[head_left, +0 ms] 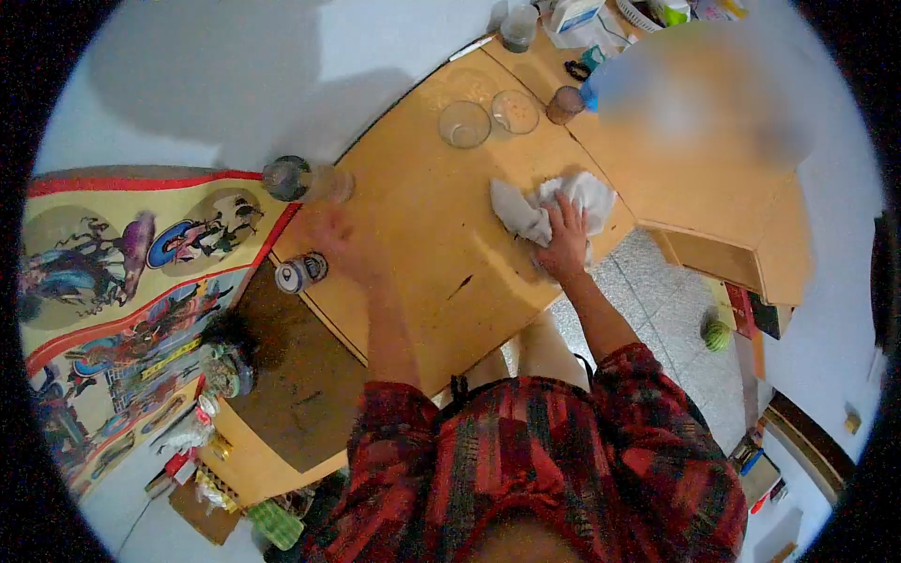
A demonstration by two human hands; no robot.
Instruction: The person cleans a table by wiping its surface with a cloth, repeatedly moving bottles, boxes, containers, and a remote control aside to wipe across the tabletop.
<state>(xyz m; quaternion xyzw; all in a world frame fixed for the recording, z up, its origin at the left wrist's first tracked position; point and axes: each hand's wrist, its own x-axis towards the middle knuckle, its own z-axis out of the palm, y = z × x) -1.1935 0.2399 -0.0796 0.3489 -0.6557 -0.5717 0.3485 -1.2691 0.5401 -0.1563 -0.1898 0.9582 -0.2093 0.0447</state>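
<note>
My right hand (563,239) presses on a crumpled white cloth (518,214), fingers bent over its folds near the right edge of the wooden table (422,244). Over the table's left side, my left hand (330,239) is smeared by motion and its fingers do not show clearly. Just beyond it is a blurred clear glass (330,183), beside a dark round jar (286,178) at the wall. A white and dark can (301,273) stands at the left edge, close to that hand.
Two glass bowls (465,125) and a brown cup (565,105) stand toward the back. A clear cup (519,28) is farther off. A colourful printed sheet (141,253) covers the left wall. A striped green ball (717,335) lies on the tiled floor (657,291).
</note>
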